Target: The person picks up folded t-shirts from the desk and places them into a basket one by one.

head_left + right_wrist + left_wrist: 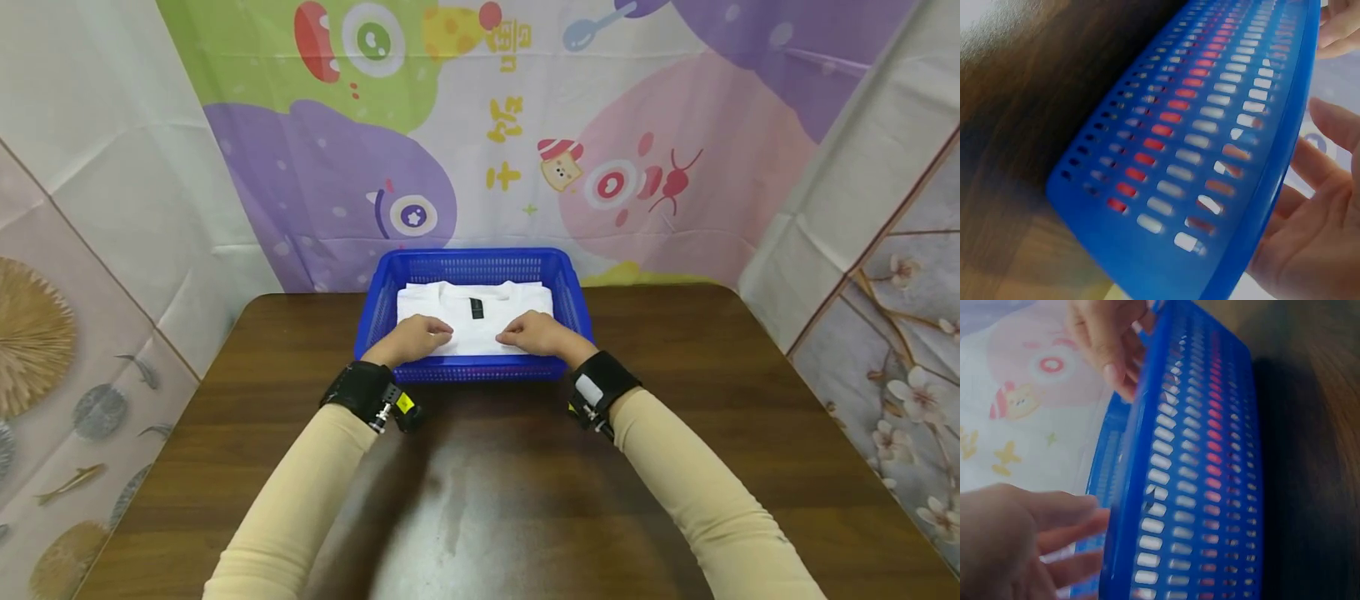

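Observation:
A folded white T-shirt [477,337] with a dark label at its neckline lies in a blue plastic basket [480,362]. My left hand [416,337] reaches over the basket's near left side, its fingertips at the shirt's front left part. Opposite it, my right hand [542,335] is over the shirt's front right part. Both hands have relaxed, slightly bent fingers. In the left wrist view the left hand [1016,534] shows thumb and fingers apart beside the rim. The right wrist view shows the right hand [1322,206] loosely spread behind the rim.
Through the basket's slots, a red layer [1163,130] shows below the white one. The basket stands at the far edge of a brown wooden table [480,500], against a cartoon-printed curtain [495,208]. Black wrist bands with cameras [367,396] hang near the basket's front corners.

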Demonstrator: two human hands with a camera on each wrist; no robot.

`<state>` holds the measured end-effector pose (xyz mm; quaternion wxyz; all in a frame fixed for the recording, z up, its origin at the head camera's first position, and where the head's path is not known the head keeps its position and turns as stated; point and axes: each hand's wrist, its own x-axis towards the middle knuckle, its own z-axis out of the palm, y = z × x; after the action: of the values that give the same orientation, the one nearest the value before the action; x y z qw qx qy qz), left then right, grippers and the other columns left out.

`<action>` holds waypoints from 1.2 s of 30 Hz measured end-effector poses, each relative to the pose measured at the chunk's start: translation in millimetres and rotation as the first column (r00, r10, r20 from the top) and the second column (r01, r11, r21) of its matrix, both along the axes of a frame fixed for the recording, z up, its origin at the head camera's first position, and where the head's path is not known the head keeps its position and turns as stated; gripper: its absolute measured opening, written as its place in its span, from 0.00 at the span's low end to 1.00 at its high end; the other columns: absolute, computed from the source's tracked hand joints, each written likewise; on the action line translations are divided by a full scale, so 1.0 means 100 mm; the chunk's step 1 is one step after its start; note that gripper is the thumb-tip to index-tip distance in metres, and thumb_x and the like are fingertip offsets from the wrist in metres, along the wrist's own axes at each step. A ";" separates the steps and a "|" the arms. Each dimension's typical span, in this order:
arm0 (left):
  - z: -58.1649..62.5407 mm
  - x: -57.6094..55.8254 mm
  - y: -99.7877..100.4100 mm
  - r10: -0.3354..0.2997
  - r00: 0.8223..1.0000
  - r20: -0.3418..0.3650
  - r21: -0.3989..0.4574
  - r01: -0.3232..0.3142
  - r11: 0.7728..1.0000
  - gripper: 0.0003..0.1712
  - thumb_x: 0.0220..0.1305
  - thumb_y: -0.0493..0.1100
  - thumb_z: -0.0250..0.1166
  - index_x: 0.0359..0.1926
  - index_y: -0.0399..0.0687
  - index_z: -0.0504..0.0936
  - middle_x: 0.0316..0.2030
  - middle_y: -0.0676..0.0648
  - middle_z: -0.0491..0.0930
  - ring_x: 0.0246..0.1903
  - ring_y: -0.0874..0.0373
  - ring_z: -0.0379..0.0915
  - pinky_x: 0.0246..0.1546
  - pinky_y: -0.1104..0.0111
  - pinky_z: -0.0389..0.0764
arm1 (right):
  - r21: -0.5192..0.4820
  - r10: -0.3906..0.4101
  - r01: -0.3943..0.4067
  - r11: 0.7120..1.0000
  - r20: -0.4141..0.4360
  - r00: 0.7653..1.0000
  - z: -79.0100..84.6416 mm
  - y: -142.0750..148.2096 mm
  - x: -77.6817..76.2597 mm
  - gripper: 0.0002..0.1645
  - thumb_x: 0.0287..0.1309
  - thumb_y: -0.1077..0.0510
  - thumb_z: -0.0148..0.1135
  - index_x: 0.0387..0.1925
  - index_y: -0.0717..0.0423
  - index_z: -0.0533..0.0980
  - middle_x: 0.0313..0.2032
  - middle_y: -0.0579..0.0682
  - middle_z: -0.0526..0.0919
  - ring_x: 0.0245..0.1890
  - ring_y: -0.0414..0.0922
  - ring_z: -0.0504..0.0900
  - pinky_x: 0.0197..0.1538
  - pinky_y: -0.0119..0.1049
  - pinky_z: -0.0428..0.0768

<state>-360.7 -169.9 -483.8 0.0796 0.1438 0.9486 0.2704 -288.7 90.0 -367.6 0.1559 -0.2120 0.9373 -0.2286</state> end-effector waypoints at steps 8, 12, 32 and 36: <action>-0.43 -0.32 0.04 -0.067 0.988 0.137 -0.244 0.099 0.965 0.29 0.70 0.65 0.41 0.44 0.62 0.87 0.51 0.51 0.85 0.53 0.53 0.79 0.62 0.57 0.72 | 0.162 0.010 -0.028 0.986 0.112 0.994 -0.15 -0.09 -0.10 0.31 0.68 0.39 0.47 0.50 0.58 0.81 0.52 0.57 0.84 0.54 0.51 0.81 0.61 0.45 0.75; -0.17 -0.09 0.18 0.009 0.983 0.183 -0.320 0.051 0.946 0.35 0.70 0.64 0.40 0.52 0.46 0.83 0.55 0.42 0.82 0.55 0.48 0.77 0.63 0.55 0.72 | 0.163 0.006 -0.020 0.986 0.091 0.996 -0.40 -0.07 -0.28 0.37 0.65 0.31 0.45 0.49 0.57 0.82 0.51 0.56 0.84 0.53 0.50 0.81 0.59 0.43 0.76; 1.21 1.34 0.43 0.016 0.997 -0.070 -0.040 -0.019 0.999 0.24 0.70 0.47 0.53 0.59 0.36 0.76 0.57 0.35 0.79 0.60 0.40 0.73 0.63 0.51 0.71 | -0.079 -0.081 0.067 0.995 -0.190 0.978 -0.05 0.13 0.36 0.25 0.68 0.47 0.51 0.51 0.63 0.79 0.49 0.60 0.85 0.51 0.55 0.81 0.57 0.49 0.77; 1.24 1.63 0.45 0.051 0.983 -0.175 0.024 -0.048 0.999 0.24 0.69 0.46 0.57 0.61 0.39 0.74 0.60 0.36 0.76 0.61 0.41 0.72 0.63 0.51 0.71 | -0.150 -0.144 0.106 0.983 -0.274 0.951 -0.02 0.28 0.66 0.25 0.66 0.49 0.55 0.54 0.64 0.77 0.53 0.61 0.82 0.56 0.57 0.79 0.59 0.51 0.76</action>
<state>-197.3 -124.5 -360.1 -0.0123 0.1441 0.9525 0.2680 -222.9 118.4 -369.9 -0.0093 -0.1926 0.9440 -0.2677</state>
